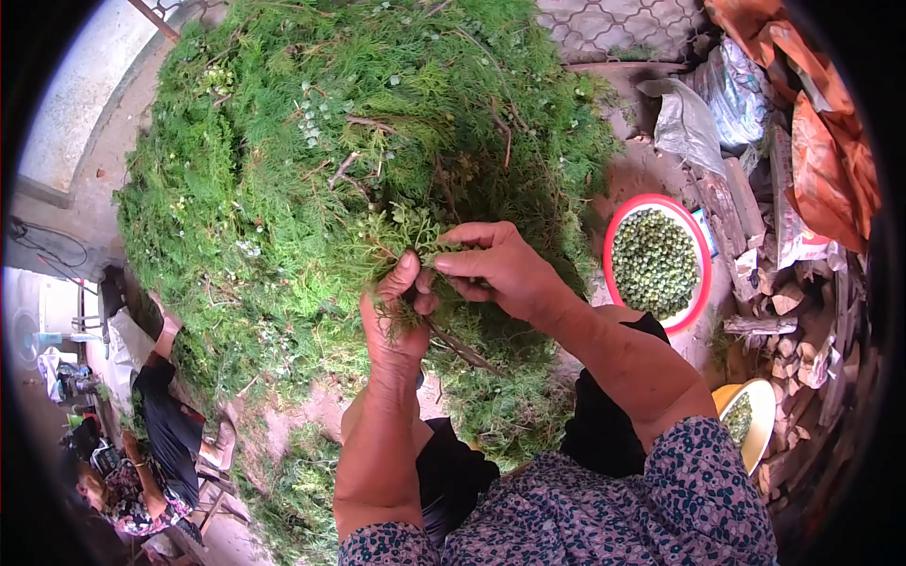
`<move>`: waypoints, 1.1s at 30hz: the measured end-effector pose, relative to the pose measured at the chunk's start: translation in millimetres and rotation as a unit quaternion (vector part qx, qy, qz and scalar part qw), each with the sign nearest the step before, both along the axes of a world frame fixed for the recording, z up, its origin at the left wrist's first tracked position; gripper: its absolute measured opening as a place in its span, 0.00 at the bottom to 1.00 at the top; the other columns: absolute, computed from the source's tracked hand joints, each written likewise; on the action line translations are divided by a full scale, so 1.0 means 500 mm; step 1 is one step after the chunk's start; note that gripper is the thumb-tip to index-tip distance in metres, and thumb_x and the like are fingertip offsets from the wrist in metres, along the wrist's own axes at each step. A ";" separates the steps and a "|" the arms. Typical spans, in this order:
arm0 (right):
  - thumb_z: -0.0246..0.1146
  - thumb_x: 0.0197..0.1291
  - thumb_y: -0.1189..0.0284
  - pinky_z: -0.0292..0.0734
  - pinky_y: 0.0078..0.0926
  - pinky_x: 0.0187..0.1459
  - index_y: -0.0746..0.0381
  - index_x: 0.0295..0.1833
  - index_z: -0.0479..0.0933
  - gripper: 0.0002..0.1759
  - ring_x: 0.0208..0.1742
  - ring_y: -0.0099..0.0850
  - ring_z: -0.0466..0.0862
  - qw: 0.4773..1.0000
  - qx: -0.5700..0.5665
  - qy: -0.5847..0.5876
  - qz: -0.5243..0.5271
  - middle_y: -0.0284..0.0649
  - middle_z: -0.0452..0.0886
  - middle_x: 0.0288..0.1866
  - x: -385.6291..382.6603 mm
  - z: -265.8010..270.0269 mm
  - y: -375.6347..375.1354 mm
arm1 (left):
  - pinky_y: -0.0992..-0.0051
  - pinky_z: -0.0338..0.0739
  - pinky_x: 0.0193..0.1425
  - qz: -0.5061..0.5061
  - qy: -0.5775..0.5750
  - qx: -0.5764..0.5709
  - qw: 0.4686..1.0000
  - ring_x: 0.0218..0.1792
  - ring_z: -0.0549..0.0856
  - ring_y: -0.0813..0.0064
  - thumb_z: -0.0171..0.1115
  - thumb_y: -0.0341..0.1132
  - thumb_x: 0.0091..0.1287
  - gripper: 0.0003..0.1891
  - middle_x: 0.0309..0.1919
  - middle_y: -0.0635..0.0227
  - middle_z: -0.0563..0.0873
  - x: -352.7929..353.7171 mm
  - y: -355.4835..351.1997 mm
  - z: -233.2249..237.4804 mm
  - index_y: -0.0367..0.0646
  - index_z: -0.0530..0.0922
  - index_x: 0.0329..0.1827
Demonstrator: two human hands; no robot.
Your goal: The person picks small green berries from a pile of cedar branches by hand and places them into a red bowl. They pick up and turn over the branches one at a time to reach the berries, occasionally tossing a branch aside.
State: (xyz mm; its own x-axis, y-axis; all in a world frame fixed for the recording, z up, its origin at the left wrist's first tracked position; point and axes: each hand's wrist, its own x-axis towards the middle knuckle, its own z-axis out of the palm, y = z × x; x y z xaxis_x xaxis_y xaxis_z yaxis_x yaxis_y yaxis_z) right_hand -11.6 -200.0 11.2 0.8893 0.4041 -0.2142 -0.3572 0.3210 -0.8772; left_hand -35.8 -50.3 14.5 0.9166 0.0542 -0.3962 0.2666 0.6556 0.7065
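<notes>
My left hand is closed round a green conifer branch, with the thumb pointing up and the feathery foliage fanning out above it. A bare brown stem slants down to the right below the fingers. Close against it, my right hand has its thumb and fingers pinched together at the foliage; what lies between the fingertips is hidden. Beyond both hands spreads a large heap of cut conifer branches, with pale green seed cones showing among the leaves.
To the right stands a red-rimmed basin full of green cones. A yellow basin with some cones is nearer. Stacked firewood, sacks and an orange tarp line the right side. Another person sits at the lower left.
</notes>
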 end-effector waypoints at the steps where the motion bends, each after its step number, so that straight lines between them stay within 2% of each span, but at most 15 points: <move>1: 0.66 0.52 0.75 0.58 0.16 0.18 0.66 0.40 0.76 0.10 0.23 0.19 0.72 0.995 0.071 0.063 0.014 0.33 0.74 0.25 0.003 0.000 -0.002 | 0.83 0.58 0.19 -0.019 0.011 -0.020 1.000 0.14 0.66 0.83 0.64 0.38 0.61 0.09 0.18 0.73 0.74 0.000 0.004 -0.002 0.45 0.73 0.29; 2: 0.65 0.52 0.77 0.58 0.17 0.17 0.66 0.40 0.76 0.09 0.22 0.20 0.72 0.982 0.141 0.125 0.027 0.34 0.75 0.26 0.003 0.001 -0.003 | 0.83 0.58 0.19 -0.018 0.011 -0.020 1.000 0.14 0.66 0.83 0.64 0.38 0.61 0.09 0.18 0.73 0.74 0.000 0.005 -0.004 0.45 0.73 0.29; 5: 0.62 0.53 0.79 0.57 0.18 0.16 0.66 0.39 0.75 0.07 0.21 0.23 0.73 0.973 0.173 0.150 0.023 0.36 0.75 0.27 0.003 -0.009 -0.002 | 0.82 0.58 0.18 -0.022 0.009 -0.046 0.999 0.12 0.65 0.82 0.64 0.38 0.61 0.10 0.17 0.73 0.73 0.000 0.010 -0.013 0.45 0.73 0.27; 7: 0.62 0.53 0.79 0.58 0.18 0.16 0.66 0.40 0.75 0.07 0.22 0.23 0.73 0.969 0.191 0.152 0.037 0.36 0.75 0.27 0.000 -0.011 -0.005 | 0.83 0.57 0.17 -0.055 -0.017 -0.093 0.994 0.14 0.66 0.82 0.68 0.34 0.56 0.12 0.16 0.73 0.70 -0.005 0.017 -0.016 0.41 0.72 0.36; 11: 0.61 0.55 0.78 0.59 0.18 0.17 0.66 0.41 0.74 0.08 0.22 0.23 0.73 0.947 0.251 0.200 0.029 0.37 0.75 0.29 -0.002 -0.001 -0.009 | 0.82 0.55 0.17 -0.078 -0.033 -0.110 0.990 0.14 0.64 0.83 0.68 0.36 0.56 0.13 0.15 0.73 0.69 -0.005 0.024 -0.009 0.41 0.72 0.35; 14: 0.62 0.56 0.75 0.60 0.18 0.18 0.66 0.42 0.74 0.09 0.24 0.23 0.74 0.968 0.213 0.131 0.008 0.37 0.75 0.30 0.004 0.006 -0.012 | 0.83 0.55 0.16 -0.087 -0.015 -0.146 0.985 0.14 0.65 0.83 0.67 0.33 0.57 0.12 0.17 0.72 0.71 -0.002 0.025 -0.003 0.41 0.72 0.37; 15: 0.62 0.56 0.75 0.60 0.18 0.18 0.66 0.42 0.74 0.09 0.24 0.23 0.74 0.969 0.210 0.130 0.002 0.37 0.75 0.30 0.008 0.010 -0.018 | 0.84 0.56 0.16 -0.058 -0.019 -0.100 0.993 0.15 0.65 0.83 0.66 0.31 0.57 0.10 0.19 0.73 0.71 -0.004 0.017 0.008 0.41 0.73 0.37; 17: 0.61 0.57 0.74 0.62 0.18 0.19 0.63 0.43 0.75 0.09 0.26 0.24 0.74 0.983 0.119 0.116 -0.075 0.37 0.76 0.31 0.018 0.016 -0.038 | 0.86 0.56 0.15 -0.022 -0.042 -0.045 0.998 0.17 0.67 0.83 0.63 0.27 0.59 0.07 0.24 0.72 0.75 -0.003 0.005 0.009 0.42 0.74 0.37; 19: 0.62 0.57 0.73 0.63 0.18 0.20 0.63 0.43 0.74 0.09 0.27 0.23 0.74 0.976 0.088 0.123 -0.154 0.36 0.75 0.31 0.039 -0.008 -0.088 | 0.85 0.54 0.12 -0.018 -0.043 0.038 0.998 0.14 0.68 0.83 0.66 0.33 0.59 0.08 0.20 0.71 0.76 -0.004 0.005 0.008 0.42 0.74 0.34; 22: 0.63 0.57 0.72 0.64 0.20 0.20 0.62 0.41 0.74 0.09 0.27 0.24 0.73 0.935 0.028 0.161 -0.316 0.35 0.74 0.30 0.072 -0.054 -0.208 | 0.85 0.51 0.10 0.050 -0.040 0.119 0.991 0.10 0.68 0.84 0.68 0.37 0.57 0.12 0.13 0.71 0.75 -0.008 -0.008 0.018 0.46 0.73 0.22; 27: 0.61 0.57 0.74 0.67 0.24 0.20 0.61 0.39 0.72 0.06 0.29 0.29 0.73 0.858 -0.011 0.200 -0.474 0.37 0.71 0.30 0.073 -0.154 -0.469 | 0.84 0.52 0.11 0.025 -0.035 0.147 0.988 0.10 0.67 0.84 0.69 0.36 0.56 0.11 0.14 0.70 0.76 -0.011 0.000 0.026 0.45 0.74 0.23; 29: 0.60 0.57 0.74 0.68 0.29 0.20 0.60 0.41 0.70 0.08 0.34 0.32 0.72 0.743 -0.005 0.286 -0.605 0.39 0.70 0.35 0.066 -0.214 -0.566 | 0.83 0.52 0.12 0.027 -0.029 0.181 0.983 0.10 0.65 0.84 0.66 0.37 0.59 0.11 0.15 0.71 0.74 -0.012 -0.017 0.036 0.45 0.74 0.24; 30: 0.61 0.58 0.71 0.78 0.36 0.31 0.61 0.44 0.71 0.10 0.40 0.36 0.78 0.714 -0.032 0.298 -0.633 0.46 0.76 0.41 0.053 -0.211 -0.585 | 0.82 0.53 0.14 0.038 -0.027 0.218 0.975 0.10 0.63 0.83 0.63 0.38 0.61 0.10 0.16 0.72 0.73 -0.011 -0.023 0.037 0.44 0.73 0.26; 31: 0.61 0.58 0.71 0.78 0.36 0.31 0.61 0.44 0.71 0.10 0.40 0.36 0.78 0.711 -0.034 0.299 -0.636 0.46 0.76 0.41 0.041 -0.213 -0.601 | 0.80 0.54 0.16 0.047 -0.023 0.184 0.981 0.11 0.63 0.82 0.63 0.37 0.61 0.09 0.17 0.72 0.74 -0.011 -0.016 0.021 0.41 0.75 0.28; 33: 0.61 0.57 0.60 0.56 0.64 0.60 0.55 0.58 0.70 0.24 0.64 0.43 0.65 0.688 0.022 0.261 -0.676 0.49 0.66 0.64 0.022 -0.218 -0.629 | 0.79 0.54 0.17 0.021 -0.038 0.191 0.981 0.11 0.63 0.81 0.62 0.36 0.61 0.09 0.17 0.71 0.75 -0.008 -0.005 0.009 0.41 0.75 0.28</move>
